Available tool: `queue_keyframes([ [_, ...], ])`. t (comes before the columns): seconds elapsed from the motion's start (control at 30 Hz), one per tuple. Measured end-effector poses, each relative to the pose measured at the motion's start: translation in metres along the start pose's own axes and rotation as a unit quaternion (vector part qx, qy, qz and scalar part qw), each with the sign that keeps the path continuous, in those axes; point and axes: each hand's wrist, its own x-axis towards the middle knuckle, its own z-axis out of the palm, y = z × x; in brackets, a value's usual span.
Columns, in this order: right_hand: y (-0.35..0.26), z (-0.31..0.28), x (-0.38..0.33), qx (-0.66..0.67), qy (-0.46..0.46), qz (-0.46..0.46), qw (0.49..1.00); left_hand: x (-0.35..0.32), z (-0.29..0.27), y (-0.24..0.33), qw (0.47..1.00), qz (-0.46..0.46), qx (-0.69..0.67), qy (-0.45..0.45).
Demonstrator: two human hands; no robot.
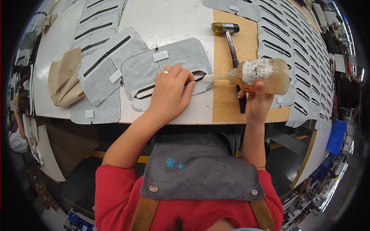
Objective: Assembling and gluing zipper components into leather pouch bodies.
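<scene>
Nearest: grey apron [200, 177] over red sleeves, below the front edge of the white worktable [154, 23]. Right hand [256, 102] grasps a squeeze bottle [266, 75], lying roughly level, cloudy with brownish residue, label worn; nozzle points left to the right end of the slot in a grey panel [192, 50]. Nozzle contact cannot be told. Left hand [171, 90], ring on one finger, rests on that panel across the dark-edged slot, fingers bent; whether they pinch anything cannot be told. Panel lies flat near the front edge, white tab [160, 56] above the slot. To its left: overlapping grey panels [100, 82], crumpled brown sheet [63, 81]. Behind the bottle: hammer [232, 48] on tan board [223, 104]. Farther right: rows of slotted panels [277, 32].
</scene>
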Motion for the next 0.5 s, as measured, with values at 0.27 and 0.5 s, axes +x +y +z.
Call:
queue_keyframes([
  [0.27, 0.0000, 0.0051, -0.0035, -0.081, -0.008, -0.010, 0.997, -0.0007, 0.0013, -0.0007, 1.000, 0.005, 0.004, -0.006],
  [0.5, -0.0006, 0.0079, -0.0104, -0.024, -0.021, -0.041, 0.999, -0.0010, 0.0015, -0.0006, 1.000, 0.005, -0.003, 0.004],
])
